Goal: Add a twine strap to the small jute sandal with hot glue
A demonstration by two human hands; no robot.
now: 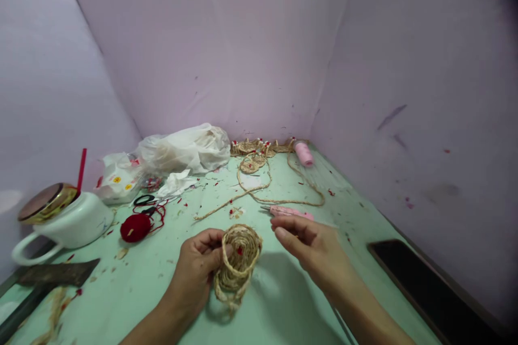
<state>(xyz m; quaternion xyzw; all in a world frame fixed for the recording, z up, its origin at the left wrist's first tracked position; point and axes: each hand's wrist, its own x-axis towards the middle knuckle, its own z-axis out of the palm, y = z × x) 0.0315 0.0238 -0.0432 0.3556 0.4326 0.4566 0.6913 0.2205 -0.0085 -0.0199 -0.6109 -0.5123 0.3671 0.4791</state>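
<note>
My left hand (199, 260) grips a small basket of coiled, braided straw cord (238, 264) by its left side, thumb pressed over the rim. Red shows at the middle of the coil, and a loop of cord hangs at its lower end. Just right of the basket, apart from it, is my right hand (309, 248). Its thumb and fingertips come together in a pinch; anything between them is too small to make out. Beyond those fingertips lies a pink-handled tool (289, 212) with thin metal points, partly hidden by the hand.
Long straw cord (230, 202) trails toward woven pieces (253, 161) and a pink thread spool (303, 154) at the back. Left are a red yarn ball (135, 228), black scissors (144, 201), white mug (79, 221), hatchet-like blade (60, 274) and plastic bag (186, 148). A phone-like dark slab (421, 285) lies right.
</note>
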